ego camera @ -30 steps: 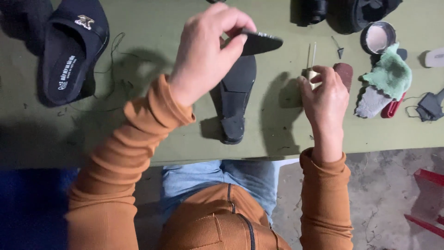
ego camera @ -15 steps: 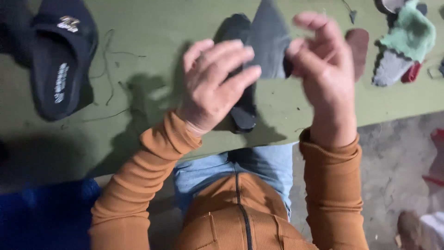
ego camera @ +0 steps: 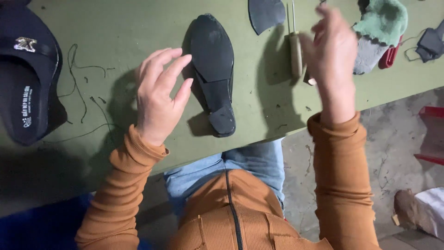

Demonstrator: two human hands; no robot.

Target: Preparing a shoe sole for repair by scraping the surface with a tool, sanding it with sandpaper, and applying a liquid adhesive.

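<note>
both hands have let go of the black sole piece they were pressing together half a second ago, and they have drawn apart. left hand (ego camera: 159,95) hovers over the green table (ego camera: 115,28) with its fingers spread loosely and slightly curled, holding nothing, just beside the black shoe (ego camera: 213,69), which lies sole-up on the table between the two hands. right hand (ego camera: 330,48) is raised and blurred, fingers open as far as can be told, empty, near a wooden-handled awl (ego camera: 295,48) lying on the table. a dark cut sole piece (ego camera: 266,14) rests at the top edge beyond the shoe. a black slipper (ego camera: 27,83) sits far left, loose thread (ego camera: 76,78) beside it, and a green fleece slipper (ego camera: 379,32) lies at the right.
</note>
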